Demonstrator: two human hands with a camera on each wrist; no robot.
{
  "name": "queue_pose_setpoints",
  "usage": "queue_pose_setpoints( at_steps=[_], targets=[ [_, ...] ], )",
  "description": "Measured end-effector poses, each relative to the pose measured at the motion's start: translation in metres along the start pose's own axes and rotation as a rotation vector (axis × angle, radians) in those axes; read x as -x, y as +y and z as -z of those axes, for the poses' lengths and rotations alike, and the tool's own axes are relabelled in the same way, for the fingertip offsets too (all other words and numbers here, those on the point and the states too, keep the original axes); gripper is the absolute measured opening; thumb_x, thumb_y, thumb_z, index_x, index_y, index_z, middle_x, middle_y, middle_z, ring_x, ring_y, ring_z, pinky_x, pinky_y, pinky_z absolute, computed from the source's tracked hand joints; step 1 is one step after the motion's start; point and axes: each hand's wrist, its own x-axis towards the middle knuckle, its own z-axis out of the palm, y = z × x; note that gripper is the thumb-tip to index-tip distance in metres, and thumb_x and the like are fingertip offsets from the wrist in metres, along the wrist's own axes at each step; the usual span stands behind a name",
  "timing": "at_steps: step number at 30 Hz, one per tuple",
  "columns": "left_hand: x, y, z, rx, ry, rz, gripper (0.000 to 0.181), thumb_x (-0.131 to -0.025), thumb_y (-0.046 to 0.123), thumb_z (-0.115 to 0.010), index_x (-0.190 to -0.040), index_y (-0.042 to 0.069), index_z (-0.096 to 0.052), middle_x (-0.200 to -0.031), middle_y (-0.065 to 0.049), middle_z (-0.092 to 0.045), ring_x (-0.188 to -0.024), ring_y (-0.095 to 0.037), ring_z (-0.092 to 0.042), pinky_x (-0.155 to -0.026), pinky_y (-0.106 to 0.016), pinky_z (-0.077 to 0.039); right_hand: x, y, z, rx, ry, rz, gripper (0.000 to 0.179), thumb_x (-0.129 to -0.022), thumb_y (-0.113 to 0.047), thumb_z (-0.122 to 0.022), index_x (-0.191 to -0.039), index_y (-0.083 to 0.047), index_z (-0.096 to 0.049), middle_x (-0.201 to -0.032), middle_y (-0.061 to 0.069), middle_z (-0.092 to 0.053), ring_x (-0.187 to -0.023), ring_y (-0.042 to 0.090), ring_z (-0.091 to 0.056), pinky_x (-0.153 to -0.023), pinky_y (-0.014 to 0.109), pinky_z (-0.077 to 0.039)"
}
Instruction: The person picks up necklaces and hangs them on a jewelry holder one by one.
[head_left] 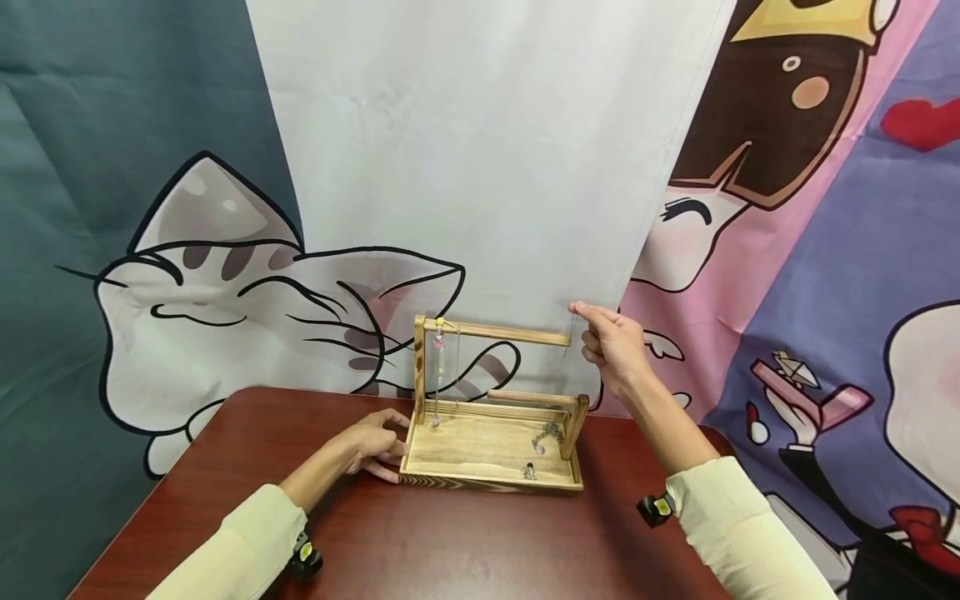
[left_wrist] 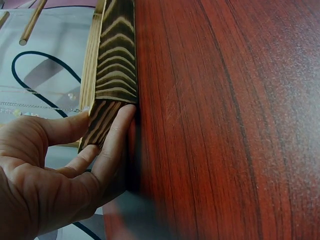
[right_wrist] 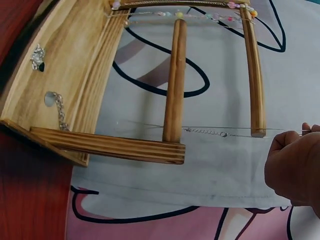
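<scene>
By the front left corner, my left hand (head_left: 377, 444) pinches the wooden tray (head_left: 457, 454); above its right edge, my right hand (head_left: 615, 342) pinches a thin chain (right_wrist: 204, 131).

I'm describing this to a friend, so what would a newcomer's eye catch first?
Probably the big cartoon cat on the backdrop, left of centre in the head view. Then the wooden stand on the reddish table, lower middle, its left end gripped by the left hand. To its upper right, the right hand pinches a thin chain by the upper bar.
</scene>
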Motion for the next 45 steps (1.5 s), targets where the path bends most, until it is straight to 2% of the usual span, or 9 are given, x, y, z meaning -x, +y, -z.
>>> queue_pose_setpoints(
  at_steps=[9, 14, 17, 19, 22, 24, 30, 39, 45],
  targets=[
    [-0.003, 0.003, 0.001, -0.012, -0.001, -0.005, 0.059, -0.097, -0.01, -0.066, -0.152, -0.003, -0.045, -0.108, -0.025, -0.074, -0.09, -0.026, -0.079, -0.071, -0.048, -0.075, 0.001, 0.011, -0.007, 0.045, -0.025, -0.018, 0.027, -0.112, -0.015, -0.07, -0.097, -0.027, -0.089, -0.053, -0.013, -0.04, -0.047, 0.0, -0.028, -0.046, 0.016, -0.021],
    [-0.002, 0.002, 0.001, -0.008, 0.0, 0.005, 0.059, -0.097, -0.01, -0.066, -0.152, -0.004, -0.045, -0.11, -0.026, -0.073, -0.091, -0.026, -0.078, -0.071, -0.048, -0.075, 0.001, 0.02, -0.013, 0.063, -0.05, -0.035, 0.026, -0.114, -0.015, -0.067, -0.1, -0.025, -0.087, -0.052, -0.013, -0.039, -0.046, 0.0, -0.028, -0.045, 0.016, -0.02],
    [-0.002, 0.002, 0.001, -0.007, -0.005, 0.004, 0.059, -0.097, -0.01, -0.066, -0.152, -0.004, -0.045, -0.111, -0.026, -0.073, -0.091, -0.026, -0.078, -0.072, -0.049, -0.075, 0.002, 0.022, -0.017, 0.069, -0.054, -0.034, 0.027, -0.113, -0.014, -0.067, -0.099, -0.025, -0.087, -0.056, -0.013, -0.046, -0.046, 0.0, -0.028, -0.045, 0.015, -0.02],
    [-0.002, 0.003, 0.001, -0.007, -0.005, 0.001, 0.06, -0.097, -0.01, -0.065, -0.152, -0.004, -0.045, -0.111, -0.026, -0.072, -0.091, -0.026, -0.078, -0.072, -0.049, -0.075, 0.003, 0.024, -0.02, 0.074, -0.059, -0.031, 0.026, -0.113, -0.014, -0.068, -0.099, -0.025, -0.087, -0.063, -0.013, -0.058, -0.046, 0.0, -0.028, -0.044, 0.015, -0.02],
    [-0.003, 0.004, 0.001, -0.004, -0.002, 0.0, 0.06, -0.097, -0.011, -0.065, -0.152, -0.004, -0.045, -0.111, -0.027, -0.072, -0.091, -0.026, -0.078, -0.072, -0.049, -0.075, 0.004, 0.026, -0.026, 0.082, -0.063, -0.036, 0.024, -0.112, -0.015, -0.069, -0.099, -0.026, -0.087, -0.073, -0.013, -0.066, -0.046, 0.0, -0.028, -0.044, 0.015, -0.021],
    [-0.003, 0.004, 0.001, -0.005, 0.0, 0.001, 0.06, -0.096, -0.011, -0.065, -0.152, -0.004, -0.045, -0.11, -0.026, -0.072, -0.091, -0.026, -0.078, -0.072, -0.049, -0.075, 0.004, 0.029, -0.03, 0.088, -0.07, -0.043, 0.022, -0.112, -0.016, -0.071, -0.1, -0.025, -0.087, -0.07, -0.013, -0.063, -0.046, 0.0, -0.028, -0.043, 0.015, -0.021],
    [-0.001, 0.001, 0.0, -0.009, 0.001, 0.011, 0.059, -0.097, -0.011, -0.066, -0.152, -0.004, -0.045, -0.109, -0.025, -0.074, -0.09, -0.026, -0.079, -0.071, -0.049, -0.075, 0.009, 0.039, -0.045, 0.095, -0.087, -0.057, 0.018, -0.11, -0.016, -0.074, -0.1, -0.023, -0.088, -0.052, -0.012, -0.038, -0.044, 0.001, -0.026, -0.042, 0.016, -0.02],
    [-0.001, 0.001, 0.001, -0.005, 0.006, 0.007, 0.059, -0.097, -0.01, -0.066, -0.152, -0.004, -0.045, -0.108, -0.025, -0.074, -0.091, -0.026, -0.079, -0.07, -0.048, -0.075, 0.012, 0.05, -0.063, 0.117, -0.105, -0.054, 0.013, -0.109, -0.019, -0.075, -0.107, -0.019, -0.088, -0.052, -0.012, -0.036, -0.046, 0.002, -0.027, -0.044, 0.017, -0.02],
    [-0.001, 0.0, 0.0, 0.005, 0.007, 0.015, 0.059, -0.097, -0.011, -0.066, -0.152, -0.004, -0.045, -0.11, -0.025, -0.073, -0.093, -0.027, -0.078, -0.07, -0.048, -0.075, 0.015, 0.058, -0.073, 0.125, -0.109, -0.071, 0.019, -0.109, -0.021, -0.076, -0.118, -0.007, -0.085, -0.053, -0.011, -0.039, -0.046, 0.004, -0.027, -0.046, 0.018, -0.021]
  ],
)
